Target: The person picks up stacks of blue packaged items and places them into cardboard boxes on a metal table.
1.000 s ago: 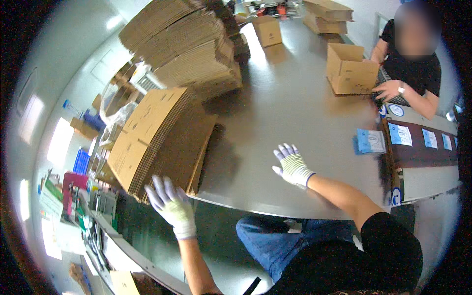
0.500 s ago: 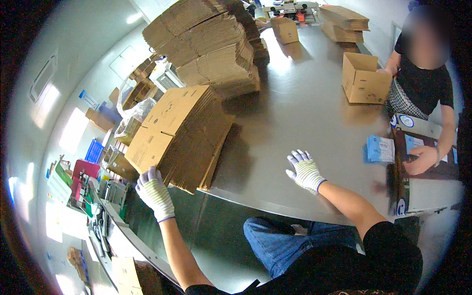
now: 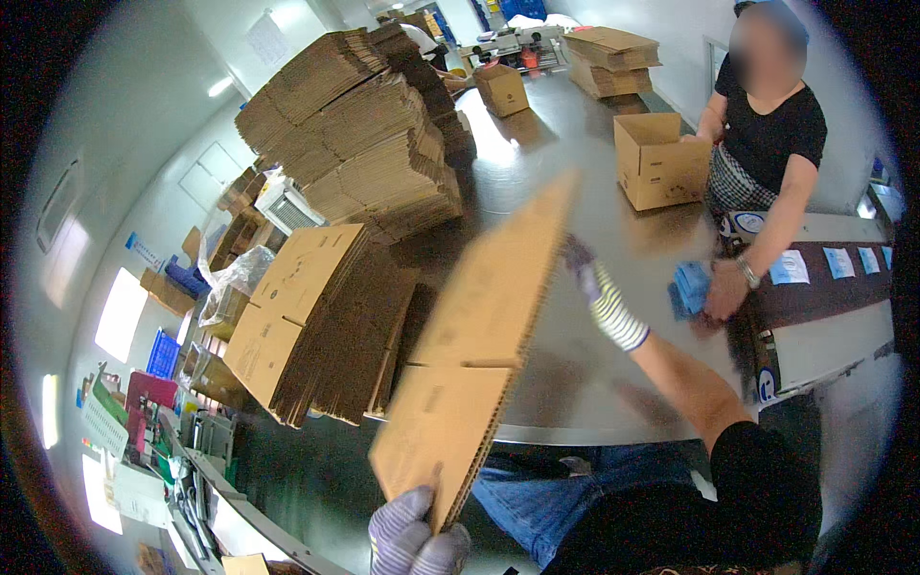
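A flattened cardboard box (image 3: 470,355) stands tilted up in front of me, clear of the stack. My left hand (image 3: 417,537), in a striped knit glove, is closed round its lower edge. Beside the far right edge of this box is my right hand (image 3: 604,292), gloved too, its fingers stretched toward the cardboard. Those fingertips are blurred and shadowed, so I cannot tell whether they touch it. Left of the held box, a stack of flattened boxes (image 3: 311,321) leans on the metal table (image 3: 565,412).
Taller piles of flattened boxes (image 3: 355,134) rise behind. At right a co-worker (image 3: 776,125) has one hand at an open box (image 3: 661,163) and the other on blue packets (image 3: 692,287), beside a conveyor belt (image 3: 815,283) carrying more packets. Another box (image 3: 501,89) stands farther back.
My left hand has come off the stack's corner and moved right and nearer, with a flattened box in it. My right hand has turned toward that box. The co-worker's hand has moved onto the blue packets.
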`<action>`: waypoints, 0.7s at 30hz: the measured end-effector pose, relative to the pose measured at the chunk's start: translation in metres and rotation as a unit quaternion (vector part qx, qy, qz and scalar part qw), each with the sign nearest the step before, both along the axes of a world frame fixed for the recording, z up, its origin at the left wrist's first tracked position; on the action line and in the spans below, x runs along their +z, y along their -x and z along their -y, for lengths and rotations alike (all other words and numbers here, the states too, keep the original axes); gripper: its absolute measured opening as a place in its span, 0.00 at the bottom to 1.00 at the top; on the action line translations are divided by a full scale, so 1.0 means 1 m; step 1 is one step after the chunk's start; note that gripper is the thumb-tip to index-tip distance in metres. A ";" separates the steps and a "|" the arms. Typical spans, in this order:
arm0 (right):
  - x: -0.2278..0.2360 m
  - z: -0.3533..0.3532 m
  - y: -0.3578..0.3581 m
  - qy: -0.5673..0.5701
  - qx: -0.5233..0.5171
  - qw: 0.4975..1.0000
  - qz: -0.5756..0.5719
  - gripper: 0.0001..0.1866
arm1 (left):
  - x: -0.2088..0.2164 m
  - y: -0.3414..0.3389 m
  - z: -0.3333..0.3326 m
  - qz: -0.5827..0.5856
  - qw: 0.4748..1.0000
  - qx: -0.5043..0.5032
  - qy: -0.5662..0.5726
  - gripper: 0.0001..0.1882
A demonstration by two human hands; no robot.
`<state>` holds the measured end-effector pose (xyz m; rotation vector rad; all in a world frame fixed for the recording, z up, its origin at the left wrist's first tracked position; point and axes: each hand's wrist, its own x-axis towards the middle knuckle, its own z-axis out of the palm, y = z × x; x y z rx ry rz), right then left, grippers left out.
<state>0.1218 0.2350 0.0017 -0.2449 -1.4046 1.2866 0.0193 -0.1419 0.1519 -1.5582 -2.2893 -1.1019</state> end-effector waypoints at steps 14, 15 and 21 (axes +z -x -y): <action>0.041 -0.035 -0.077 0.082 -0.128 0.988 0.027 0.20 | -0.063 -0.001 -0.103 0.319 0.910 -0.152 -0.216 0.06; 0.053 -0.024 -0.076 0.082 -0.106 0.990 0.047 0.22 | -0.063 0.000 -0.102 0.346 0.903 -0.128 -0.221 0.07; 0.076 -0.010 -0.079 -0.013 -0.010 0.983 0.181 0.27 | -0.063 0.012 -0.099 0.372 0.897 -0.039 -0.237 0.08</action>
